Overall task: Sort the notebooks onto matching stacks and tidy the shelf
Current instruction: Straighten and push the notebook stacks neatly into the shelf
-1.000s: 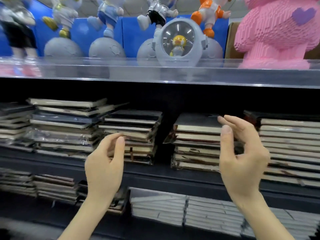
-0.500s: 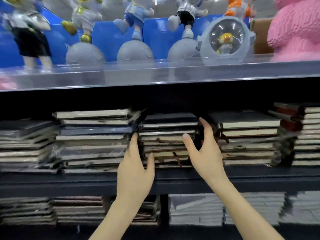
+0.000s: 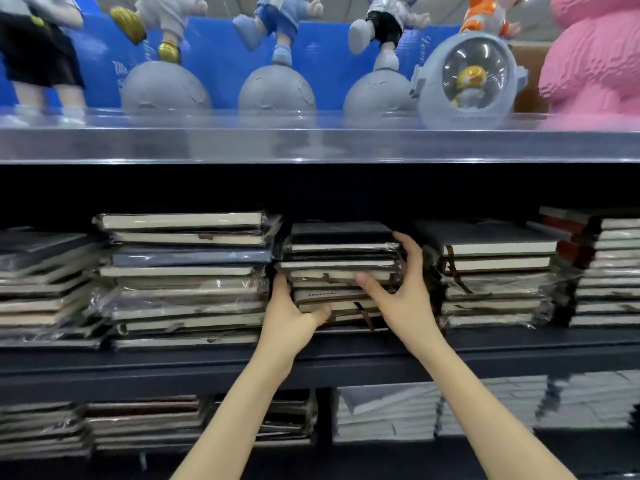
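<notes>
Two bare forearms stretch in from 6 o'clock. Beneath them, on the lower level, lie a dark notebook pile (image 3: 145,420) at 7 o'clock and white-edged notebooks (image 3: 388,410) at 5 o'clock. Just past the dark shelf board (image 3: 138,370), the left hand (image 3: 289,322) grips the middle stack of notebooks (image 3: 341,268) at its lower left corner. Its thumb lies across the front page edges and its fingers go into the gap on the stack's 9 o'clock side (their tips are hidden). The right hand (image 3: 405,306) holds the same stack from 3 o'clock, with the thumb pressed on the front, set wide from fingers that curl up the right side to the top cover. The stack rests on the board at the centre of the view. A taller wrapped stack (image 3: 187,275) sits just beside it at 9 o'clock and another stack (image 3: 495,271) near it at 3 o'clock. Farther up at 12 o'clock, a clear upper shelf (image 3: 311,143) carries figurines on grey globes (image 3: 277,84), a helmet-shaped ornament (image 3: 467,81) and a pink block figure (image 3: 595,64).
</notes>
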Demonstrator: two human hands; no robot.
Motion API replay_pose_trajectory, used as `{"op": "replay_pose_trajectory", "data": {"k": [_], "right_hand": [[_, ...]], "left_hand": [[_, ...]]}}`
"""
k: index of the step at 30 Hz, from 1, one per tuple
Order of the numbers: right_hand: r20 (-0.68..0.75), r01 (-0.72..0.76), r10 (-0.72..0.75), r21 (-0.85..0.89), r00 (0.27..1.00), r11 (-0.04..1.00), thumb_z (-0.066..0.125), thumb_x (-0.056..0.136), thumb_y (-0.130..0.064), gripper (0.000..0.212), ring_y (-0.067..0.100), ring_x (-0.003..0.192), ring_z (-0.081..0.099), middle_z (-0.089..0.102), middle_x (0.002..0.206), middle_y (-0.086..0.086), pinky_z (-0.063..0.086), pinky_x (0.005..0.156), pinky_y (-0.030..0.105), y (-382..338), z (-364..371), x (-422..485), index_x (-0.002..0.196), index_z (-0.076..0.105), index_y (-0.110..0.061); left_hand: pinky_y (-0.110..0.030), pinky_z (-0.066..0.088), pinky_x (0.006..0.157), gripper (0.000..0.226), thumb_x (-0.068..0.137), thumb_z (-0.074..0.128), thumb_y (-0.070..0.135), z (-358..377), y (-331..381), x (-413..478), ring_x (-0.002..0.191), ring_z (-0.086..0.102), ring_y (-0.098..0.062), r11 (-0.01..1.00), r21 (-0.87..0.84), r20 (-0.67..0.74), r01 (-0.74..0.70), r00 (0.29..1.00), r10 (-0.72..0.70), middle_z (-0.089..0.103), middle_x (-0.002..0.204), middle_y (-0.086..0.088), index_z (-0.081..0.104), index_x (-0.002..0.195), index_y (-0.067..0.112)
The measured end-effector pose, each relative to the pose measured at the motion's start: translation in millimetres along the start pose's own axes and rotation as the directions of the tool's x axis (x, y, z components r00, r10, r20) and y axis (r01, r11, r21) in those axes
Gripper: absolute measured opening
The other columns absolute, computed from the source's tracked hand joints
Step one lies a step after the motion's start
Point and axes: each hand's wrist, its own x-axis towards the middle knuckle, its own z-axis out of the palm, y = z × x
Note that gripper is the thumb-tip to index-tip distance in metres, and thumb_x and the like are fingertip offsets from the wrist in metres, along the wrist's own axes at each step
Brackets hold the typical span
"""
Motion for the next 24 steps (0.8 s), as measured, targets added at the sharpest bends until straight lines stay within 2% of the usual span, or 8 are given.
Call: {"op": "replay_pose_trajectory", "data": {"k": [4,7,9,15,17,19,21,24], "right_hand": [[-0.025,0.027,-0.027,0.000,0.999,1.000,0.075,0.079,-0.029,0.068,-0.022,0.105,0.048,0.051,0.110,-0.042,0.040,0.087,0.006,-2.5,-7.6,-5.4,0.131,0.033,-0.042],[-0.057,0.065,-0.067,-0.033,0.996,0.997,0.074,0.076,-0.039,0.069,-0.011,0.116,0.048,0.048,0.118,-0.039,0.040,0.097,0.019,-3.7,-15.9,-15.0,0.133,0.034,-0.043],[-0.047,0.077,-0.078,-0.027,0.996,0.997,0.073,0.076,-0.042,0.068,-0.009,0.118,0.048,0.048,0.122,-0.036,0.039,0.098,0.019,-5.1,-24.5,-21.6,0.133,0.035,-0.044],[0.153,0.051,-0.044,-0.043,0.987,0.998,0.068,0.076,-0.049,0.068,-0.003,0.131,0.039,0.044,0.141,-0.021,0.036,0.110,0.030,-1.6,-50.8,-13.5,0.133,0.031,-0.053],[0.172,0.044,-0.036,-0.039,0.984,0.998,0.068,0.076,-0.049,0.069,0.002,0.133,0.039,0.043,0.143,-0.016,0.036,0.112,0.038,0.9,-54.1,-8.4,0.135,0.032,-0.048],[0.176,0.050,-0.044,-0.029,0.983,0.998,0.069,0.076,-0.046,0.068,0.003,0.133,0.040,0.043,0.142,-0.015,0.036,0.112,0.039,1.9,-56.5,-4.9,0.135,0.034,-0.045],[0.181,0.036,-0.035,-0.003,0.983,0.999,0.069,0.075,-0.043,0.067,0.002,0.131,0.043,0.046,0.140,-0.014,0.038,0.111,0.036,2.1,-57.2,-3.6,0.132,0.035,-0.045],[0.196,0.017,-0.024,0.036,0.980,0.999,0.070,0.075,-0.039,0.066,0.006,0.131,0.045,0.047,0.141,-0.011,0.038,0.111,0.039,2.6,-56.6,-3.9,0.131,0.036,-0.045]], "left_hand": [[-0.015,0.038,0.088,0.059,0.081,0.070,0.002,-0.1,0.5,-6.1,0.098,0.049,0.014,1.000,0.006,0.046,-0.020,0.999,0.019,0.051,0.109,0.025,0.038,0.118,0.035],[-0.008,0.038,0.085,0.059,0.082,0.071,0.006,0.5,-1.3,-11.6,0.097,0.048,0.024,0.999,0.031,0.077,-0.035,0.996,0.033,0.050,0.111,0.028,0.037,0.117,0.040],[-0.003,0.036,0.084,0.060,0.083,0.071,0.009,0.1,-1.8,-16.4,0.095,0.043,0.029,0.998,0.053,0.084,-0.037,0.996,0.032,0.044,0.109,0.034,0.034,0.115,0.044],[-0.017,0.031,0.101,0.079,0.075,0.074,0.036,-5.2,0.3,-21.7,0.121,0.041,0.003,0.968,0.234,0.061,-0.090,0.995,0.078,0.044,0.127,0.025,0.031,0.141,0.030],[-0.005,0.031,0.095,0.076,0.073,0.074,0.040,-6.7,2.0,-22.7,0.113,0.044,0.014,0.949,0.296,0.083,-0.113,0.992,0.092,0.045,0.122,0.032,0.033,0.136,0.034],[0.008,0.029,0.077,0.072,0.079,0.074,0.027,-6.3,4.3,-25.4,0.092,0.040,0.025,0.920,0.366,0.086,-0.143,0.989,0.120,0.038,0.105,0.041,0.029,0.133,0.037],[0.010,0.027,0.070,0.074,0.083,0.071,0.021,-5.4,4.5,-27.1,0.087,0.039,0.024,0.901,0.400,0.086,-0.168,0.986,0.145,0.033,0.100,0.041,0.027,0.143,0.027],[0.009,0.028,0.072,0.074,0.087,0.067,0.020,-4.0,1.3,-26.3,0.099,0.047,0.011,0.891,0.414,0.092,-0.185,0.983,0.161,0.035,0.101,0.040,0.022,0.147,0.021]]}}
